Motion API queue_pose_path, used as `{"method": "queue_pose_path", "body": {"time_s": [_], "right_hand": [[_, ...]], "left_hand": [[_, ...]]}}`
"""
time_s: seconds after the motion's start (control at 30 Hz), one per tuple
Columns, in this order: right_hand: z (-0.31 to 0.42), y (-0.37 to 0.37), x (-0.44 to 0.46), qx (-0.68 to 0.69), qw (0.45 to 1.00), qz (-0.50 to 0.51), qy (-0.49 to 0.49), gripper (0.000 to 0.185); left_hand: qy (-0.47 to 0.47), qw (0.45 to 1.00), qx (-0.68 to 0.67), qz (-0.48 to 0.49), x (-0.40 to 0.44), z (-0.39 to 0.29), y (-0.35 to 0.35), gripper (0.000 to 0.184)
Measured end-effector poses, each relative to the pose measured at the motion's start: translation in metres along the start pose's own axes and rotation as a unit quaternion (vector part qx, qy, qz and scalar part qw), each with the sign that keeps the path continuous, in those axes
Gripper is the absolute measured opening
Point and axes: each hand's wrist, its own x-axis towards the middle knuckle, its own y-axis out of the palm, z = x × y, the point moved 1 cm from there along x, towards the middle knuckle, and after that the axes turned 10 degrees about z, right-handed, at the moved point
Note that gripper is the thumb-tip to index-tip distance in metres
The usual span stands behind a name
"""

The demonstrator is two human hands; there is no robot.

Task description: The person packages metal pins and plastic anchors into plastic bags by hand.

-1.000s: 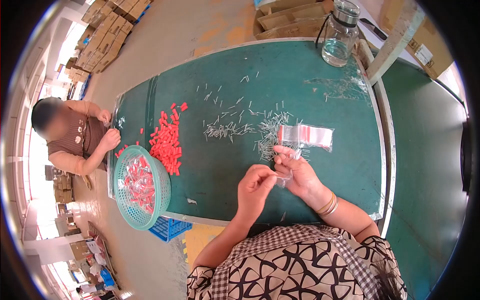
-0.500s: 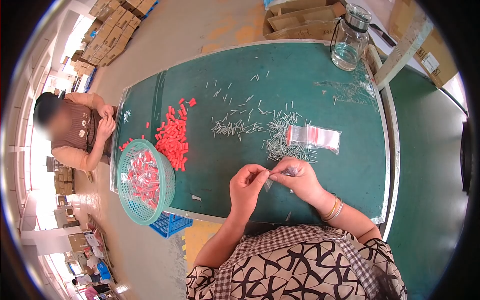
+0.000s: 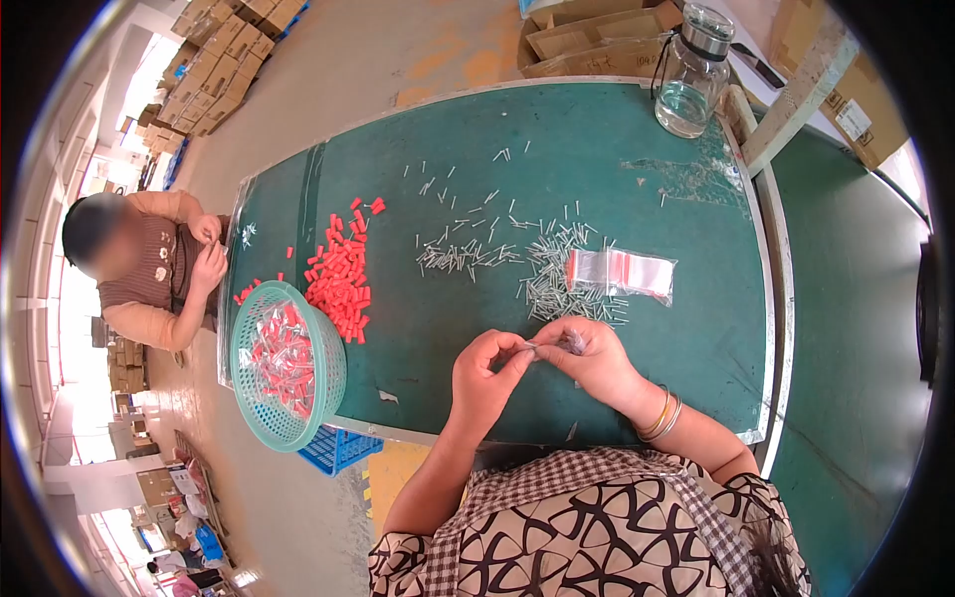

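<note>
My left hand [image 3: 487, 375] and my right hand [image 3: 592, 363] meet at the fingertips above the near part of the green table [image 3: 418, 368]. Both pinch a small clear plastic bag [image 3: 572, 342], most of which lies within my right hand. Just beyond my hands is a pile of metal screws [image 3: 557, 274], with more screws [image 3: 463, 257] scattered to the left. A pack of clear bags with red strips [image 3: 642, 274] lies on the pile's right side. Red plastic plugs [image 3: 338, 279] are heaped farther left. A green basket [image 3: 332, 373] holds bagged red pieces.
Across the left end of the table sits another person [image 3: 149, 259], whose hands are together near the edge. A glass bottle [image 3: 686, 90] stands at the far right corner beside a metal post [image 3: 801, 99]. A blue crate [image 3: 338, 450] is below the basket. Cardboard boxes [image 3: 597, 40] lie beyond.
My fingertips have come together on the small bag, and my right hand has turned inward, away from the screw pile. The other person's hands have moved closer together. The view has shifted slightly.
</note>
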Motion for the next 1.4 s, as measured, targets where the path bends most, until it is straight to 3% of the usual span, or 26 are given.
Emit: {"method": "queue_pose_path", "body": {"time_s": [0.17,0.37,0.47,0.67,0.77,0.87,0.97,1.07,1.4], "right_hand": [[-0.012,-0.001,0.004,-0.109,0.988,-0.012,-0.104,0.012],[-0.002,0.000,0.001,-0.143,0.988,-0.020,-0.047,0.015],[0.000,0.002,0.000,-0.148,0.986,-0.045,-0.068,0.021],[0.001,0.004,-0.004,-0.102,0.994,-0.028,-0.007,0.026],[0.003,0.002,-0.005,-0.091,0.996,-0.013,0.011,0.023],[-0.001,0.000,-0.002,0.033,0.999,0.012,-0.007,0.016],[0.002,-0.002,-0.001,0.041,0.998,0.011,0.045,0.013],[-0.007,-0.001,0.002,0.029,0.999,0.012,-0.028,0.009],[-0.005,-0.003,0.002,-0.061,0.996,0.011,-0.063,0.012]], "left_hand": [[-0.019,0.999,0.031,0.015,-0.001,-0.011,0.000,0.005],[0.002,1.000,0.024,0.012,0.000,-0.008,0.001,0.003],[0.022,0.999,0.042,0.012,0.001,-0.011,0.002,0.004],[0.019,0.999,0.045,0.019,0.001,-0.008,0.002,0.005],[0.018,0.998,0.057,0.016,0.001,-0.013,0.004,0.005],[0.021,0.998,0.067,0.005,0.002,-0.017,0.000,0.005],[0.025,0.995,0.092,0.007,0.004,-0.018,-0.006,0.005],[0.025,0.993,0.112,0.020,0.004,-0.020,-0.008,0.004],[0.030,0.985,0.167,0.022,0.007,-0.024,-0.008,0.005]]}}
